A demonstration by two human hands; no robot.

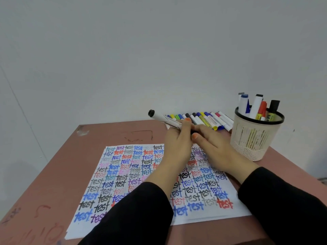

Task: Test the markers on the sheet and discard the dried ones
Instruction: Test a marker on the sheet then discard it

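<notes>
A white sheet (pixel 123 174) covered with the word "test" in many colours lies on the table. My left hand (pixel 177 144) grips a white marker (pixel 164 119) with a black end, its tail pointing up and to the left above the sheet's far edge. My right hand (pixel 215 149) meets the left hand at the marker's near end, fingers closed around that end; what it pinches there is hidden. Behind the hands a row of several markers (pixel 208 120) lies on the table by the wall.
A cream mesh cup (pixel 254 138) with a black rim stands at the right and holds several upright markers (pixel 258 106). The pinkish table (pixel 70 165) carries pen scribbles at the left front. A white wall rises directly behind it.
</notes>
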